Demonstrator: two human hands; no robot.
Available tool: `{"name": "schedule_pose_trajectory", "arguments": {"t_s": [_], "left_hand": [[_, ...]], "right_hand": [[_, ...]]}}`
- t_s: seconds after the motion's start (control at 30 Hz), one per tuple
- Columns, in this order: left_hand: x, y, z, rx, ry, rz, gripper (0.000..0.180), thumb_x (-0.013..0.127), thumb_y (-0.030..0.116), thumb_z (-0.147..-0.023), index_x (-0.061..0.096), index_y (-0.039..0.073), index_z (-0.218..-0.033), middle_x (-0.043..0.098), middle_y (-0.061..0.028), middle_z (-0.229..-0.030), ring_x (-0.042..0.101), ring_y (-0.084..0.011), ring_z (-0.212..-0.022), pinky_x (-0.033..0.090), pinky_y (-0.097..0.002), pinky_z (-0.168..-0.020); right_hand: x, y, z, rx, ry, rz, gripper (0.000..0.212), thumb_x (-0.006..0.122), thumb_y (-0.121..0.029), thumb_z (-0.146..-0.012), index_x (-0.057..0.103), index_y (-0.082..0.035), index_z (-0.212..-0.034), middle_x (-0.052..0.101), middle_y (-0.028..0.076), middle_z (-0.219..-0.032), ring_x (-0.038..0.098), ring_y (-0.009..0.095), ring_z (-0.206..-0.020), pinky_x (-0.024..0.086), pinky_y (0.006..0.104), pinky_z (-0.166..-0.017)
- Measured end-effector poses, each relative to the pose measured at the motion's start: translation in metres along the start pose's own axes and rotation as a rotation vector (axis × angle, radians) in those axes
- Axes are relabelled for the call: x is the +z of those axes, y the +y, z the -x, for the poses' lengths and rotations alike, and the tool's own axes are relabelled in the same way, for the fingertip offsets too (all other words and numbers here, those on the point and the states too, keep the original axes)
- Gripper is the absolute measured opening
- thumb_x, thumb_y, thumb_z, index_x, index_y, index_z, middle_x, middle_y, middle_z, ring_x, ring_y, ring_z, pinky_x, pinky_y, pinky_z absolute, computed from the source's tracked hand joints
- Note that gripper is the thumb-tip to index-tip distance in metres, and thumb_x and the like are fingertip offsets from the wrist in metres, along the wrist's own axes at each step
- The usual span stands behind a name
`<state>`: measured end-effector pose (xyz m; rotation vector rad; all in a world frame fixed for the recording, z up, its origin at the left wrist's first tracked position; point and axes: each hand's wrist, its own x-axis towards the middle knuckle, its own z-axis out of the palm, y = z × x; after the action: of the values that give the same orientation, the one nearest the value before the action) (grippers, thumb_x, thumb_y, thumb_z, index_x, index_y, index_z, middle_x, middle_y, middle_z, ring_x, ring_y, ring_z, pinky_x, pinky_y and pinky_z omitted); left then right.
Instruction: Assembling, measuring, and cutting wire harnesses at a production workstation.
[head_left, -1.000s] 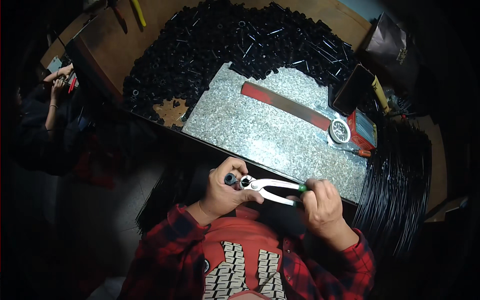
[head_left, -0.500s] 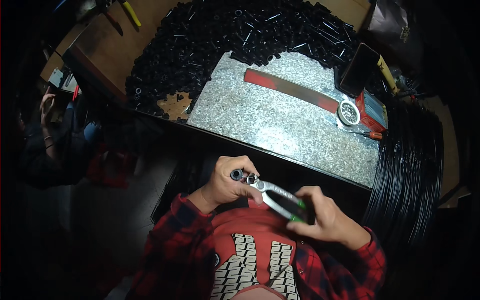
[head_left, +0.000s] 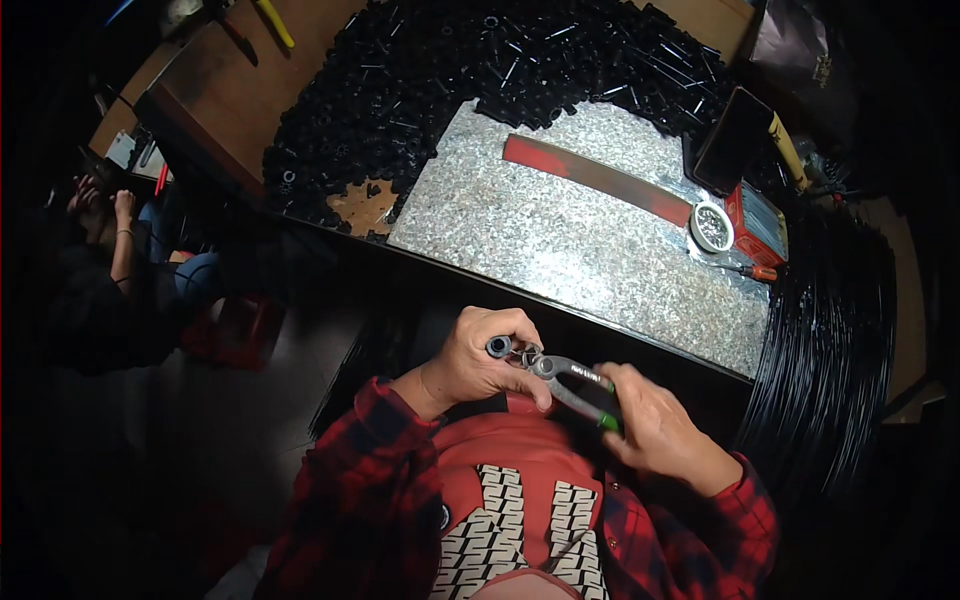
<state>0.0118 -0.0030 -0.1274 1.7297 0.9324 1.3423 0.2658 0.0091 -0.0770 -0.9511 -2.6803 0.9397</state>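
In front of my body, just below the near table edge, my left hand point(head_left: 482, 355) is closed around a small black tubular part point(head_left: 498, 347), its round hollow end facing up. My right hand point(head_left: 655, 420) grips the green-sleeved handles of metal end-cutting pincers point(head_left: 566, 378). The pincer jaws meet a small shiny piece beside the black part, close to my left fingertips. What exactly the jaws bite on is too small to make out. My left thumb lies along the pincer head.
A heap of black parts point(head_left: 400, 90) covers the table's far side. On the speckled slab point(head_left: 480, 215) lie a red-brown flat bar point(head_left: 600, 180), a white dish point(head_left: 712, 227) and a screwdriver point(head_left: 762, 272). Black rods point(head_left: 820, 340) hang at right. A co-worker's hand point(head_left: 124, 205) shows far left.
The pincer handles have come closer together as my right hand squeezed. The whole view has shifted slightly to the right. Over at the left, the co-worker's hands have moved.
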Motion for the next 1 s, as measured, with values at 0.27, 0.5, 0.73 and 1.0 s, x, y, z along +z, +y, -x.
{"name": "schedule_pose_trajectory", "arguments": {"t_s": [0.27, 0.5, 0.73, 1.0], "left_hand": [[0.005, -0.005, 0.004, 0.022, 0.03, 0.039, 0.057, 0.088, 0.041, -0.051, 0.058, 0.004, -0.083, 0.054, -0.0005, -0.063, 0.052, -0.0089, -0.054, 0.039, -0.0221, -0.049], [0.011, -0.004, 0.01, -0.123, 0.182, 0.1, 0.065, 0.078, 0.054, -0.05, 0.061, 0.003, -0.085, 0.053, 0.0037, -0.063, 0.049, -0.0034, -0.056, 0.036, -0.0186, -0.05], [0.017, -0.002, 0.01, -0.237, 0.228, 0.173, 0.064, 0.079, 0.051, -0.056, 0.06, 0.002, -0.092, 0.048, 0.0059, -0.062, 0.044, -0.0012, -0.057, 0.035, -0.0177, -0.052], [0.018, -0.013, 0.016, -0.209, 0.217, 0.08, 0.073, 0.078, 0.047, -0.058, 0.054, 0.0, -0.109, 0.036, 0.0079, -0.06, 0.037, -0.001, -0.055, 0.032, -0.0174, -0.051]], "right_hand": [[-0.012, 0.006, -0.01, 0.025, -0.184, -0.115, 0.062, 0.055, 0.006, -0.069, 0.037, 0.002, -0.129, 0.046, 0.02, -0.103, 0.051, 0.039, -0.098, 0.043, 0.0433, -0.084], [0.02, 0.012, -0.018, 0.136, -0.1, -0.216, 0.027, 0.061, -0.003, -0.081, 0.05, 0.001, -0.105, 0.056, 0.019, -0.085, 0.059, 0.038, -0.078, 0.048, 0.0406, -0.069], [0.029, 0.025, -0.018, 0.139, 0.069, -0.072, 0.017, 0.066, -0.001, -0.078, 0.053, -0.001, -0.089, 0.059, 0.018, -0.073, 0.062, 0.037, -0.068, 0.047, 0.0383, -0.056], [-0.029, 0.047, -0.021, 0.118, 0.631, 0.151, 0.012, 0.058, 0.002, -0.08, 0.055, -0.003, -0.09, 0.059, 0.019, -0.076, 0.059, 0.041, -0.068, 0.047, 0.041, -0.059]]}}
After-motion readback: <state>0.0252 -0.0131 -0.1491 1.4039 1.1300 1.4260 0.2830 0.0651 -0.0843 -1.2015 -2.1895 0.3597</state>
